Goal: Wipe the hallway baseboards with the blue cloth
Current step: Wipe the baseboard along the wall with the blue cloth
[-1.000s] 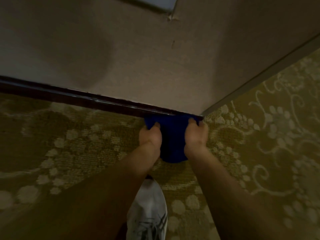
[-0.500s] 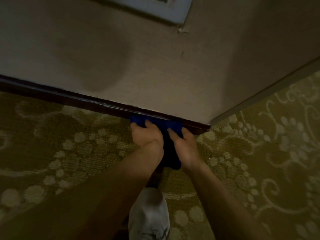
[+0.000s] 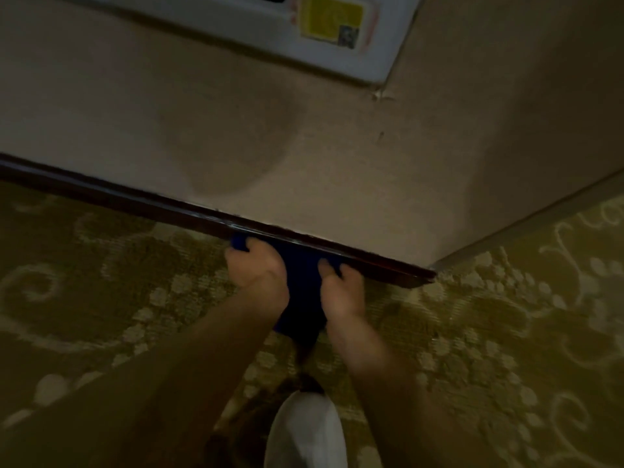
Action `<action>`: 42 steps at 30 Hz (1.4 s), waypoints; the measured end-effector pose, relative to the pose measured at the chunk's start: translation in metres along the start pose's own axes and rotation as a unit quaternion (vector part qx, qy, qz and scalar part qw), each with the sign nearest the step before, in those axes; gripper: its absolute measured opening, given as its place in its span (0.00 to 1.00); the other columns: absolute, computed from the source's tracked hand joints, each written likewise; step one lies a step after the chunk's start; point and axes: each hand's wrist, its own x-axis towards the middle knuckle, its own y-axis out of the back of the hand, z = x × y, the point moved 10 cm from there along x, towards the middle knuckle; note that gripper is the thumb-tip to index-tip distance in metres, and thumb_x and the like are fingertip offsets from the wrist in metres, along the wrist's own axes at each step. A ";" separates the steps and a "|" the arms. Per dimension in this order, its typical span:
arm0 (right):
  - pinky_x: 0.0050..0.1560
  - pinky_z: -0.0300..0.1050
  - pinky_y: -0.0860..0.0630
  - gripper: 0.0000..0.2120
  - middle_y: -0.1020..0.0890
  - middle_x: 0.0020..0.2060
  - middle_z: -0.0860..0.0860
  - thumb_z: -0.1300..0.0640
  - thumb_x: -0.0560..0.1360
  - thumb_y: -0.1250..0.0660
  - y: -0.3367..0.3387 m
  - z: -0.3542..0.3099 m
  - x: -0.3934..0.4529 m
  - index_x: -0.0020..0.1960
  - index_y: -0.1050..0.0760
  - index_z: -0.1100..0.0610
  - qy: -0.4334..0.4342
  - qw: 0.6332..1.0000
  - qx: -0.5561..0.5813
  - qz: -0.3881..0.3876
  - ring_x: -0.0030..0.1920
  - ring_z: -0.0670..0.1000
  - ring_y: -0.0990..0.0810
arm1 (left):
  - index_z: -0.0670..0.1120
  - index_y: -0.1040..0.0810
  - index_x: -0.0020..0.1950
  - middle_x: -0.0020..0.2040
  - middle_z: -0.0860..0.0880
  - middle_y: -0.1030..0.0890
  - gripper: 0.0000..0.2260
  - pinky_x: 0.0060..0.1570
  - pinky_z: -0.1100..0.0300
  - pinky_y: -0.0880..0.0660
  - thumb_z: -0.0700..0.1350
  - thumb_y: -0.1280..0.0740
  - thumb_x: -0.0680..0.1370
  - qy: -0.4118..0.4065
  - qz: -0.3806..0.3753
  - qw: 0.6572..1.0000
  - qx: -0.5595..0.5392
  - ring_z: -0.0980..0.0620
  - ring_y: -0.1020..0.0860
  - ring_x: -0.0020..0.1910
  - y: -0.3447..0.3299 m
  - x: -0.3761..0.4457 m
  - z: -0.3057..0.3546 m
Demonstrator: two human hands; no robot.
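A dark brown baseboard [image 3: 135, 201] runs along the foot of a beige wall and ends at an outer corner on the right. The blue cloth [image 3: 300, 288] is pressed against the baseboard, a short way left of that corner, and hangs down onto the carpet. My left hand [image 3: 256, 268] grips the cloth's left end against the board. My right hand [image 3: 341, 292] grips its right end. The fingertips of both hands press into the cloth and part of it is hidden beneath them.
Patterned olive carpet [image 3: 489, 332] covers the floor. The wall's corner end of the baseboard [image 3: 429, 280] lies just right of my hands. A white framed panel with a yellow sticker [image 3: 331, 18] hangs on the wall above. My white shoe [image 3: 304, 434] stands below my hands.
Both hands have slid the cloth to the left along the baseboard, away from the corner, so the corner end of the board is now uncovered. The view has tilted upward a little.
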 end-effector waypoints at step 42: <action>0.50 0.49 0.30 0.14 0.21 0.59 0.63 0.56 0.83 0.46 0.000 -0.042 -0.047 0.63 0.29 0.62 0.062 0.966 -0.022 0.248 0.57 0.62 0.22 | 0.43 0.32 0.71 0.60 0.41 0.22 0.17 0.63 0.45 0.26 0.43 0.38 0.82 0.050 -0.215 0.974 0.058 0.41 0.22 0.56 0.000 0.007 -0.009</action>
